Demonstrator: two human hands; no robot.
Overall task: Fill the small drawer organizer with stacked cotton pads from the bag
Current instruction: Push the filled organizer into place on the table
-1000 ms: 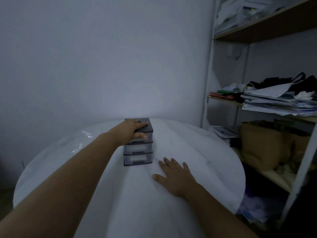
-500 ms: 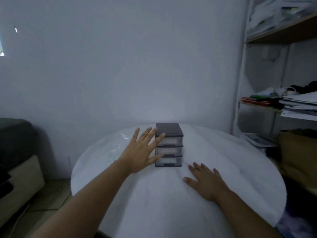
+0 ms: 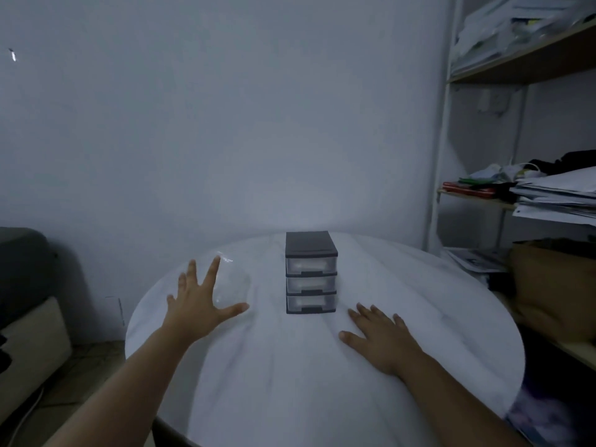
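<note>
A small drawer organizer (image 3: pixel 310 273) with a dark frame and three clear drawers, all pushed in, stands upright near the far middle of the round white table (image 3: pixel 419 317). A clear plastic bag (image 3: pixel 230 285) lies on the table left of it, faint and hard to make out; its contents do not show. My left hand (image 3: pixel 200 304) hovers with fingers spread wide right at the bag, holding nothing. My right hand (image 3: pixel 379 337) rests flat, palm down, on the table just right of the organizer's front.
A shelving unit (image 3: pixel 516 188) with paper stacks, clothes and a brown bag (image 3: pixel 554 285) stands close on the right. A dark seat or sofa (image 3: pixel 25 285) sits low on the left. A plain wall is right behind the table.
My left hand has let go of the organizer's top and swung left toward the clear bag, fingers spreading. My right hand stays flat on the table. The view has shifted left.
</note>
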